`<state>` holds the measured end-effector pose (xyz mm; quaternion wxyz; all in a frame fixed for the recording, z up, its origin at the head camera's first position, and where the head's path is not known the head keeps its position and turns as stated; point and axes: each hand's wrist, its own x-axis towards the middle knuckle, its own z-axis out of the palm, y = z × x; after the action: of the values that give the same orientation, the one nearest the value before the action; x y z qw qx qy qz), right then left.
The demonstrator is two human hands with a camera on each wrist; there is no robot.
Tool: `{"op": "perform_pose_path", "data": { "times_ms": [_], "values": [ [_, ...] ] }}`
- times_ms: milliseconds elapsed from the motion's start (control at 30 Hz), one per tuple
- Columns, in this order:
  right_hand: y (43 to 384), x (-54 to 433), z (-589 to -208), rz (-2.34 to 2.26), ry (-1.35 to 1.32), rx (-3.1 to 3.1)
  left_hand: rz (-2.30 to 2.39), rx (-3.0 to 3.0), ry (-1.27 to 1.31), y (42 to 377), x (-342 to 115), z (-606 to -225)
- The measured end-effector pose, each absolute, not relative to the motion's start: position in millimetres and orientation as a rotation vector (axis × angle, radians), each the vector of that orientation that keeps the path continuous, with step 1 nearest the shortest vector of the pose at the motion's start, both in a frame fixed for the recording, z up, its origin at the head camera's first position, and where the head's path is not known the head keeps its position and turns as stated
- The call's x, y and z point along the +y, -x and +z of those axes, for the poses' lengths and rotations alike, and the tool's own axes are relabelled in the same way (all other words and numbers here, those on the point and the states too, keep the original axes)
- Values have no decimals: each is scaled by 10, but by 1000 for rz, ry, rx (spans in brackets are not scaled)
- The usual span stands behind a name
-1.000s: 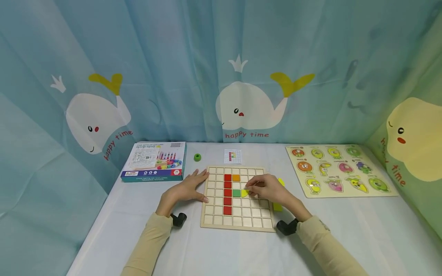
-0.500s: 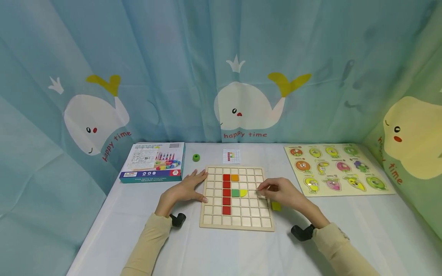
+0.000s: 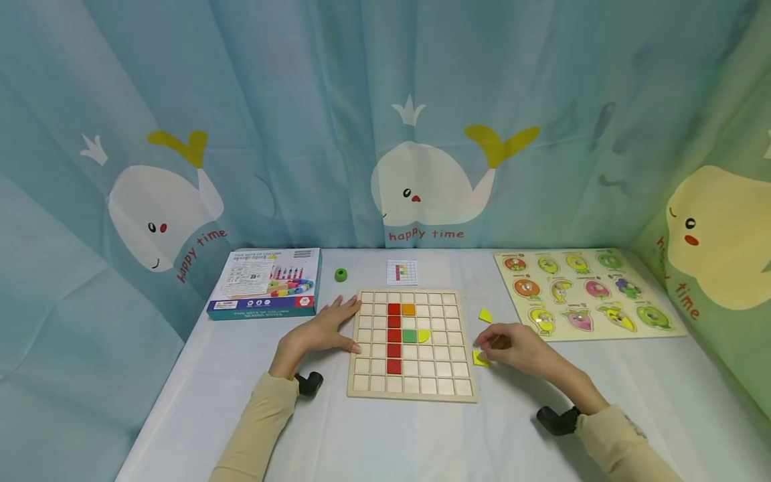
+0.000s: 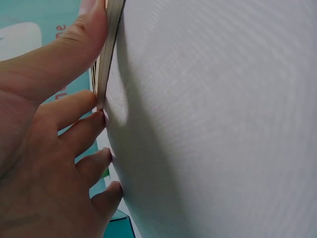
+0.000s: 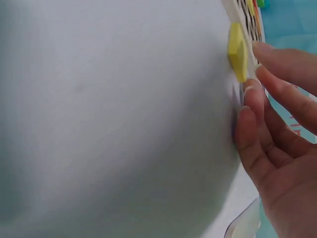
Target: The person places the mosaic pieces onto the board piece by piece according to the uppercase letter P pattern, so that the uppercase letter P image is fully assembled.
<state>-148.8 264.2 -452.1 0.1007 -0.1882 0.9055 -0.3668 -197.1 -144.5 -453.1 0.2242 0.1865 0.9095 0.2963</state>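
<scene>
A wooden grid board (image 3: 444, 388) lies on the table with a column of several red tiles (image 3: 394, 336), an orange tile (image 3: 408, 310), a green tile (image 3: 409, 336) and a yellow rounded tile (image 3: 424, 335) in its cells. Along the board's left edge my left hand (image 3: 322, 329) rests with fingers spread; in the left wrist view its thumb lies at the wooden rim (image 4: 110, 44). My right hand (image 3: 512, 345) is just right of the board, fingers loosely bent and holding nothing. Its fingertips are right by a yellow square tile (image 5: 237, 52), which they partly cover in the head view.
Another yellow piece (image 3: 484, 315) lies beyond the right hand. Behind the board are a small pattern card (image 3: 401, 272) and a green bead (image 3: 340, 275). A toy box (image 3: 265, 283) stands back left, a fruit puzzle board (image 3: 590, 294) back right. A curtain (image 3: 313, 134) hangs behind.
My right hand has let go of the yellow rounded tile on the board and moved right and nearer to the yellow square tile. The left hand has stayed at the board's edge.
</scene>
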Motion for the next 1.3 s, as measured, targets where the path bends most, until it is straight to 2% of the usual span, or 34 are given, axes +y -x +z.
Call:
{"op": "perform_pose_path", "data": {
  "times_ms": [500,1000,1300],
  "values": [
    [1425,2670,-4595,-1080,669,2711,832,2515,-532,1973,-1442,-4527],
    [1435,2648,-4568,-1173,460,2671,802,2523,-524,1991,-1419,-4551],
    [1572,2529,-4540,-1265,433,2645,801,2525,-511,1980,-1424,-4539]
  ]
}}
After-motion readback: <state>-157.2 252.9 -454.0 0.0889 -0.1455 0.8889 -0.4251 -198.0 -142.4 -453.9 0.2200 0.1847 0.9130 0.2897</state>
